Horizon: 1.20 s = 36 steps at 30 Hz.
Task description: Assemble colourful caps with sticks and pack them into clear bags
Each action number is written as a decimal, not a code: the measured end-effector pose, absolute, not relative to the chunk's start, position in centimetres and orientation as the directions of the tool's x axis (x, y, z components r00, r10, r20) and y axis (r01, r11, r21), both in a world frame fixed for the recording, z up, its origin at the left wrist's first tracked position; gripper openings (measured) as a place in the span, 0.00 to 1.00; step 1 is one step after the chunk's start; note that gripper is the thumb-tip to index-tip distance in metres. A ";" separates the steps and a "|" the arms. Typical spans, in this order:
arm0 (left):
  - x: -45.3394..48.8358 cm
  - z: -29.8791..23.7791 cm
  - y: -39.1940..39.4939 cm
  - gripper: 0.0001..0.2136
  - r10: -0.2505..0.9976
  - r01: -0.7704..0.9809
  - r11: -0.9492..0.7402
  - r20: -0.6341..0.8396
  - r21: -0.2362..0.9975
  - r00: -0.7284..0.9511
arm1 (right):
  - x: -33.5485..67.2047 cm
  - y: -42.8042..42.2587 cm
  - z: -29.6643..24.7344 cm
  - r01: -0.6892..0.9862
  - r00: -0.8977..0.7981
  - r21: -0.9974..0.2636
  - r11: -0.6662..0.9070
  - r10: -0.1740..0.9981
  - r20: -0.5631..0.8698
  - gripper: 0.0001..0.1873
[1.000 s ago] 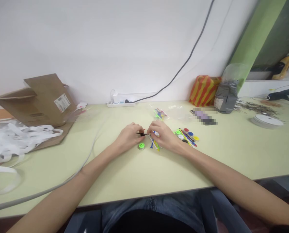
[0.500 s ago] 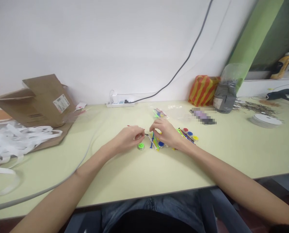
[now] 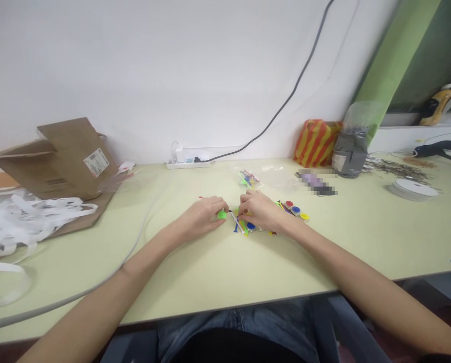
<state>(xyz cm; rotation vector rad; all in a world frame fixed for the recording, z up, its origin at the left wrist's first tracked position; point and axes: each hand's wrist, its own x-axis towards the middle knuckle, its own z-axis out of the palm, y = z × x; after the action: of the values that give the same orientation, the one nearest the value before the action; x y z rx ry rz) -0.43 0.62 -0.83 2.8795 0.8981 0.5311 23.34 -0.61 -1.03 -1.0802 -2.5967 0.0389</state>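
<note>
Left hand pinches the green cap: keep it flat. Right hand, near sticks: can't tell its grip.

No text is legible. The cardboard box bears a white label and faint dark print, both too small to read; well right of the box, a grey bag carries a pale, unreadable label.

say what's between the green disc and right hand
In the head view, coloured sticks, white and blue among them, lie between the green disc and right hand.
</note>
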 end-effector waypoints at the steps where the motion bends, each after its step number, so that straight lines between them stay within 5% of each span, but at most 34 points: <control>1: -0.4 -0.9 0.7 0.07 0.542 0.520 -0.839 0.335 0.161 0.771 | 23.3 -0.7 -1.1 0.698 -0.654 -0.138 0.703 0.704 0.277 0.06; 12: -0.1 -0.8 0.4 0.07 0.496 0.516 -0.850 0.498 0.110 0.711 | 22.2 -1.3 -1.5 0.697 -0.645 -0.163 0.698 0.710 0.282 0.05; 20: -0.2 -1.1 0.6 0.07 0.687 0.650 -0.705 0.501 0.284 0.527 | 23.0 -2.0 -0.1 0.676 -0.593 -0.192 0.712 0.679 0.432 0.07; 29: 0.3 -0.7 0.1 0.09 0.711 0.630 -0.689 0.502 0.358 0.492 | 22.6 -2.6 0.6 0.352 -0.411 -0.606 0.714 0.699 0.585 0.04; 36: 0.7 -0.7 -0.3 0.16 0.796 0.558 -0.605 0.423 0.568 0.432 | 22.0 -2.3 -0.1 0.153 -0.348 -0.812 0.563 0.800 0.489 0.11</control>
<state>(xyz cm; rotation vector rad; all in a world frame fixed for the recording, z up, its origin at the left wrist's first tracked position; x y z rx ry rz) 0.68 -0.31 -0.73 2.3478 1.1593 0.9685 22.01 -2.32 -0.07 -0.7806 -1.8260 0.8362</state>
